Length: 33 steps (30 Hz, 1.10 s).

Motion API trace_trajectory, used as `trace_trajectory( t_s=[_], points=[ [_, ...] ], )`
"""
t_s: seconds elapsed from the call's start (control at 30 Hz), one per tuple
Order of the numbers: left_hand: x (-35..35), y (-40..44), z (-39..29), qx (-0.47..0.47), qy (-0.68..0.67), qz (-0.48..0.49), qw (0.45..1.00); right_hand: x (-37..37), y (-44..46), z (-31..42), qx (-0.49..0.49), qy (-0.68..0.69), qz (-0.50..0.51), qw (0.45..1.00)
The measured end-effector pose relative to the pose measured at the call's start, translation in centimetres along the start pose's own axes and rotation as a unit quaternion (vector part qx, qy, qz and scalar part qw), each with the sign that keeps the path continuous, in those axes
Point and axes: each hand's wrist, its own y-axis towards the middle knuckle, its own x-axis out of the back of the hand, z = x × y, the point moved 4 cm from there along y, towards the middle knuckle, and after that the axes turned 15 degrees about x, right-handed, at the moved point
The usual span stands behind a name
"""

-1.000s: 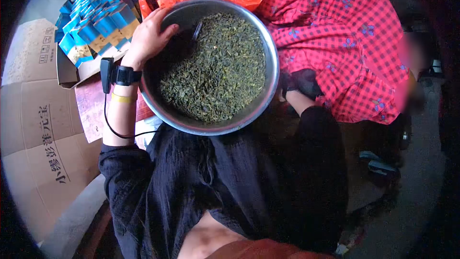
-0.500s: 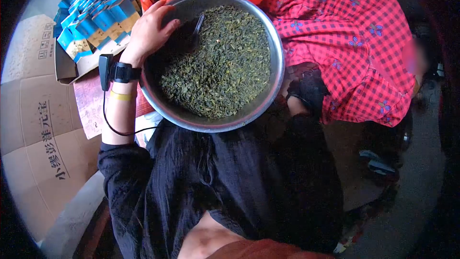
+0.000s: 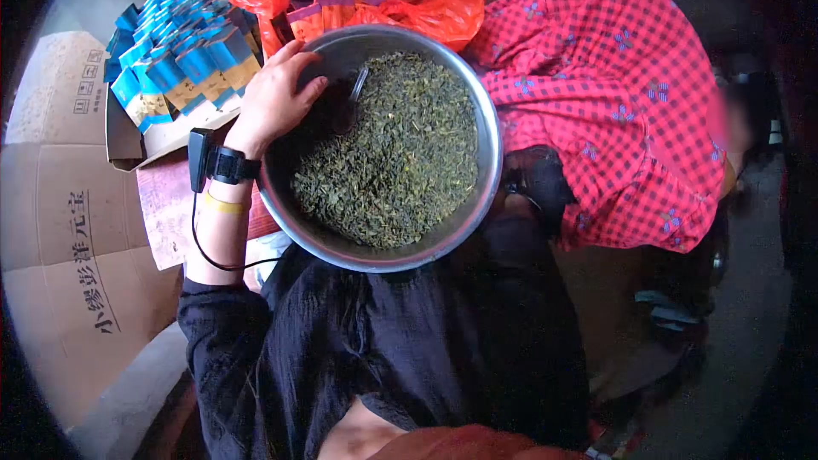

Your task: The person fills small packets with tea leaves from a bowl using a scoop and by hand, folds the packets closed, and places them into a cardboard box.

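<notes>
A round metal bowl [image 3: 492, 153] holds loose dark green dried leaves [image 3: 392, 153]. My left hand [image 3: 279, 95] grips its upper left rim, with the thumb over the inside. A clear-handled utensil [image 3: 360, 83] leans among the leaves, its lower end hard to make out. At the bowl's right side, my right wrist [image 3: 518, 203] shows dimly beside a dark object [image 3: 547, 187]; the bowl's edge and shadow hide that hand's fingers.
Blue and gold packets [image 3: 192, 68] fill an open carton [image 3: 128, 138] at upper left. Behind the bowl lies a red plastic bag [image 3: 452, 0] with more packets. A person in red checked clothing [image 3: 630, 111] is at right. A large cardboard box [image 3: 68, 204] stands left.
The bowl and surroundings sit lower in view than half a second ago. My right forearm has drawn in towards the bowl. My left hand keeps its place on the rim.
</notes>
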Motion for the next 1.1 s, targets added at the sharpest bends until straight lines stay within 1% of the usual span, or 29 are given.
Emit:
trace_trajectory(
  t_s=[0.2,0.3,0.43,0.5,0.57,0.67,0.73,0.97,1.07,1.1],
  points=[
    [0.2,-0.1,-0.1,0.007,-0.017,0.000,1.000,1.4,2.5,0.1,0.032,-0.015,0.006,0.999],
    [0.5,-0.1,-0.3,0.015,-0.025,0.026,0.999,1.3,1.7,0.7,0.029,-0.015,0.007,0.999],
    [0.4,0.0,0.0,0.029,-0.029,0.027,0.999,2.0,1.7,1.4,0.032,-0.027,0.005,0.999],
    [0.5,-0.1,-0.2,0.006,-0.037,0.025,0.999,2.2,2.5,1.9,0.042,-0.031,0.007,0.999],
    [0.4,-0.1,-0.2,0.008,-0.042,0.025,0.999,2.4,2.6,2.4,0.046,-0.037,0.010,0.998],
    [0.9,-0.2,-0.5,0.001,-0.050,-0.001,0.999,3.1,2.6,2.7,0.049,-0.048,0.013,0.998],
    [0.9,0.0,-0.4,0.014,-0.078,0.026,0.997,3.7,2.6,2.9,0.050,-0.054,0.015,0.997],
    [0.5,0.2,-0.1,-0.022,-0.067,0.025,0.997,4.2,2.3,3.8,0.055,-0.056,0.011,0.997],
    [0.7,0.1,-0.3,-0.013,-0.054,0.022,0.998,5.0,2.9,4.3,0.057,-0.061,-0.003,0.997],
    [0.7,0.2,-0.2,-0.005,-0.063,0.035,0.997,5.3,3.2,4.5,0.060,-0.063,-0.008,0.996]
  ],
)
